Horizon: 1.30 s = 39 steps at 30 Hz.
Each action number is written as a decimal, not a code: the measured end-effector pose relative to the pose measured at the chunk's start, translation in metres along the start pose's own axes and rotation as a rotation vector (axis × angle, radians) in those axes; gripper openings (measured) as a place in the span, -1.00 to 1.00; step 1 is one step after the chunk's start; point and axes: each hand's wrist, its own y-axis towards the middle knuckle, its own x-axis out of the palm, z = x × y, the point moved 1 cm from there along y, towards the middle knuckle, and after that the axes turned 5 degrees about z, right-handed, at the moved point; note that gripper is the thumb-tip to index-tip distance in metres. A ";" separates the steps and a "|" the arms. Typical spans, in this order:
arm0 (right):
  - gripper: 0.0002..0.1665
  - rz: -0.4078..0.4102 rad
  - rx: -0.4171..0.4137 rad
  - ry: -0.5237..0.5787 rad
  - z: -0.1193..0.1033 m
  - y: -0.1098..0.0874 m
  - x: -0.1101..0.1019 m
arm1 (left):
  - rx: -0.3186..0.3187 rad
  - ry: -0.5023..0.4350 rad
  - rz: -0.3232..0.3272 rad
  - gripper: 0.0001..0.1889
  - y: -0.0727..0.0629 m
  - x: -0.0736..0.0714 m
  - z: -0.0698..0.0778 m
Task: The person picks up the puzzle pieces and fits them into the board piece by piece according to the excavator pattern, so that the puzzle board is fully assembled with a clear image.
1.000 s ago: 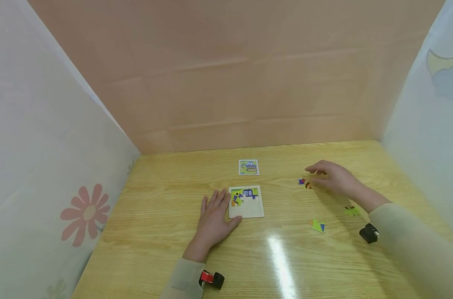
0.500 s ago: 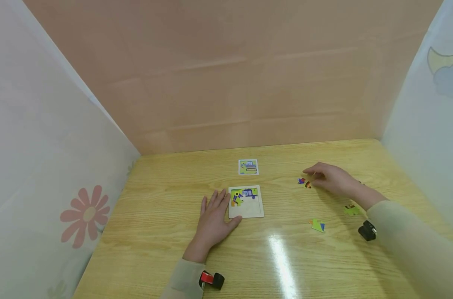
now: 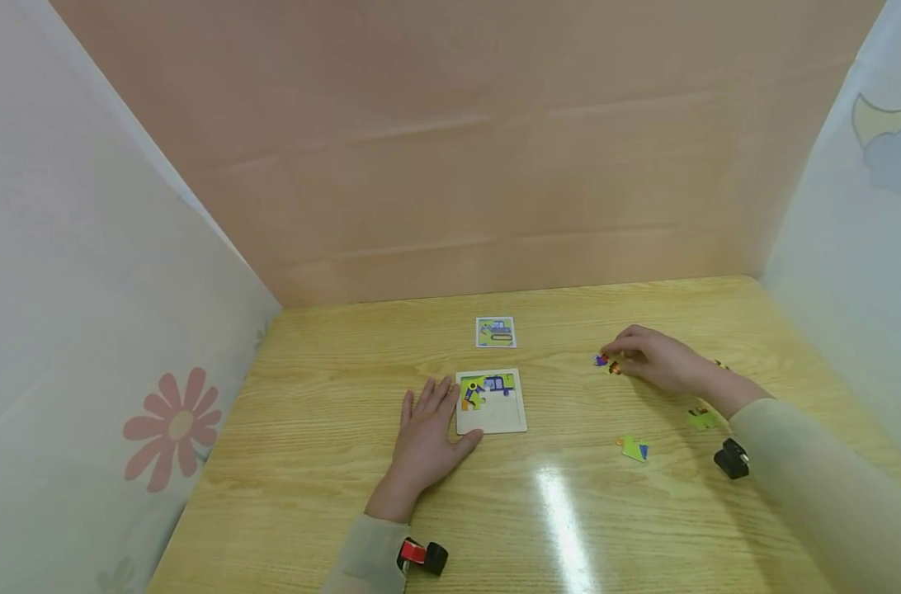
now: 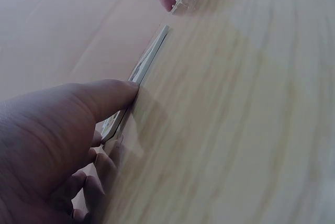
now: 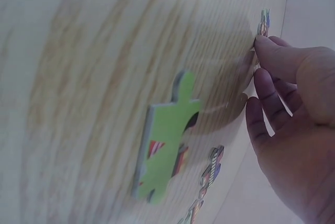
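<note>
The puzzle board point(image 3: 504, 419) lies flat on the wooden table point(image 3: 309, 396), to the right of the left hand point(image 3: 426, 441). The board is almost square, so it has no clear long axis; its far side runs roughly along the far edge of the table. Fitted pieces point(image 3: 498, 383) cover its far strip and left part, and the near right part is bare. The left hand holds nothing: its fingers are extended and a little spread, and the thumb touches the side of the board.

The right hand point(image 3: 662, 359) has thumb and index finger bent, with only a small gap at their tips, beside a small multicoloured piece point(image 3: 602, 360). This piece's long axis slopes from far left to near right. I cannot tell whether it is one piece or two touching, nor whether the fingers pinch it or only touch it.

Nearer, a green piece with blue corner point(image 3: 633, 449) points this corner to the right. In the right wrist view, the rounded tab of a green piece point(image 5: 170, 145) points upward, and other pieces point(image 5: 212, 169) behind it are partly cut off by the lower border. In the left wrist view, the board is seen almost edge-on, so its picture is hard to read.
</note>
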 end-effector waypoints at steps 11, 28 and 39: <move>-0.59 0.001 0.000 0.013 0.002 0.000 0.001 | 0.000 -0.001 -0.001 -0.12 -0.001 0.000 0.000; -0.64 0.011 0.008 0.005 0.003 -0.001 0.001 | 0.008 -0.006 0.008 -0.12 0.000 0.003 -0.002; -0.69 0.032 0.018 -0.027 0.006 -0.001 0.003 | -0.001 -0.003 -0.003 -0.12 0.000 0.001 0.000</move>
